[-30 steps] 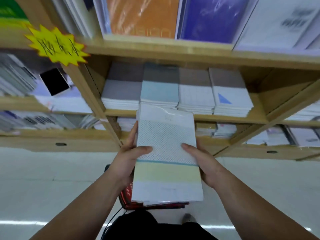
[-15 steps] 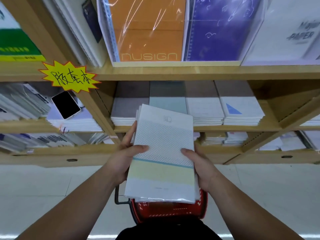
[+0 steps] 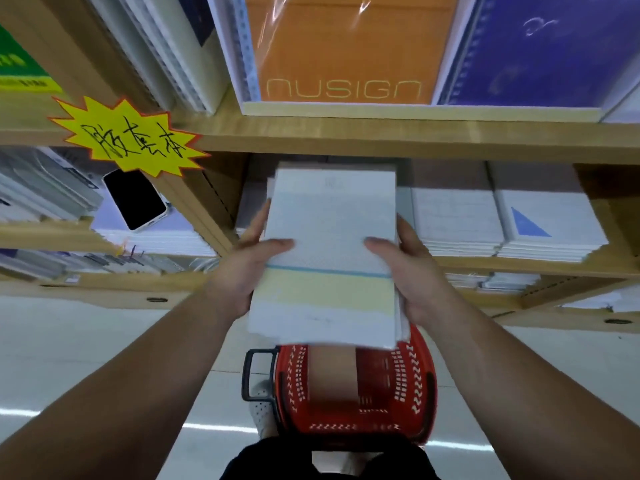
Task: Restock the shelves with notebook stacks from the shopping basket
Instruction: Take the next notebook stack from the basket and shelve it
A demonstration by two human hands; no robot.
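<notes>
The left hand (image 3: 242, 268) and the right hand (image 3: 408, 271) grip the notebook stack (image 3: 329, 237) by its two long edges, each thumb lying across the top cover and the other fingers curled along the side and underneath. The stack is held nearly level in front of the middle shelf compartment, and its far edge shows just under the front edge of the upper shelf board (image 3: 381, 136) (whether it rests on anything inside cannot be told). Its left edge runs near the slanted wooden divider (image 3: 204, 202), with a narrow strip of room between them. To its right, just beside it, lies a white pile (image 3: 453, 216), and beyond that a pile with a blue triangle (image 3: 543, 220); dark open room shows above both piles under the board. The near edge of the held stack overhangs the red shopping basket (image 3: 408, 386), which stands on the pale floor (image 3: 104, 341) with a brown item (image 3: 332, 372) inside. On the left shelf a phone (image 3: 133, 199) lies on a stack, below a yellow star tag (image 3: 128, 136). Above the board stand an orange notebook (image 3: 346, 46) and a purple notebook (image 3: 540, 46).
</notes>
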